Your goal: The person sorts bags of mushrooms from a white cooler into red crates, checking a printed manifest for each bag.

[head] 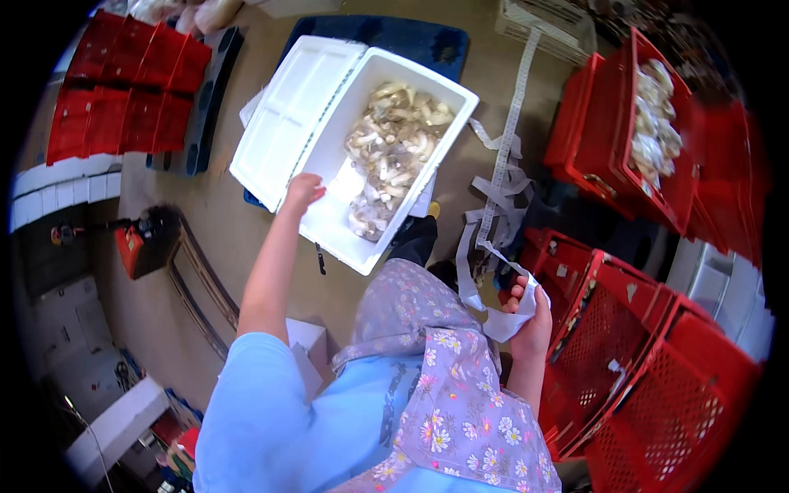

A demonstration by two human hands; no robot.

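A white foam box (320, 228) stands before me with its lid (296, 117) folded out to the left. Inside it lie clear plastic bags of pale pieces that look like mushrooms (394, 148), mostly along the right side. My left hand (304, 191) is at the left rim near the lid, its fingertips over the box's bare inner corner. Whether it grips the rim I cannot tell. Lower right, my right hand (531, 317) holds a crumpled end of a white paper strip (471, 283). A black-handled knife (320, 259) shows at the box's near side.
Below the box is a blue pallet (394, 28). Loose strip coils (508, 191) lie on the floor. Red crates (616, 345) stand close at my right; another red crate (622, 135) holds bagged pale goods. Stacked red crates (129, 86) and a pallet jack (145, 243) are at left.
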